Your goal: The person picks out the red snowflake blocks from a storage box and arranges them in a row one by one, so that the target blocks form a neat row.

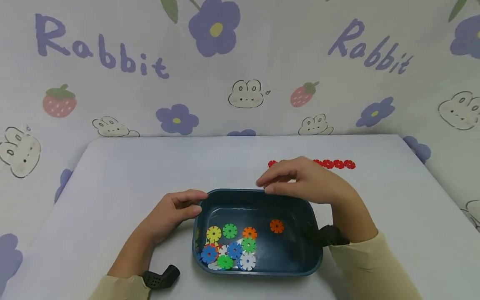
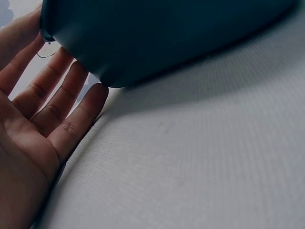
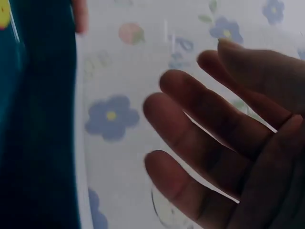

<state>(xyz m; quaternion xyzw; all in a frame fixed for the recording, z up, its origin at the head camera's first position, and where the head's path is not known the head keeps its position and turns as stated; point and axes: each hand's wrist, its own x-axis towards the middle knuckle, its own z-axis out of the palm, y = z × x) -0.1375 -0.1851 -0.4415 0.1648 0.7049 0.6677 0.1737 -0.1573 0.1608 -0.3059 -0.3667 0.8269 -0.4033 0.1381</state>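
A dark teal plastic basin point(image 1: 285, 258) stands on the white table with several notched, flower-shaped plastic discs inside. My left hand point(image 1: 170, 216) is at the basin's back left corner. In the left wrist view, its fingers point(image 2: 62, 95) are nearly straight and touch the basin's outer wall point(image 2: 143, 43). Over the back right rim hovers my right hand point(image 1: 307, 181), its fingers point(image 3: 190, 143) loosely bent, spread and holding nothing. Behind it, a row of red discs point(image 1: 339, 164) lies on the table, partly hidden by that hand.
Inside the basin, blue point(image 1: 234, 250), green point(image 1: 225, 262), yellow point(image 1: 213, 233) and white discs point(image 1: 247, 261) crowd the left half. A lone orange disc point(image 1: 276, 226) lies right of centre. A printed cloth point(image 1: 210, 83) hangs behind the table point(image 1: 142, 166).
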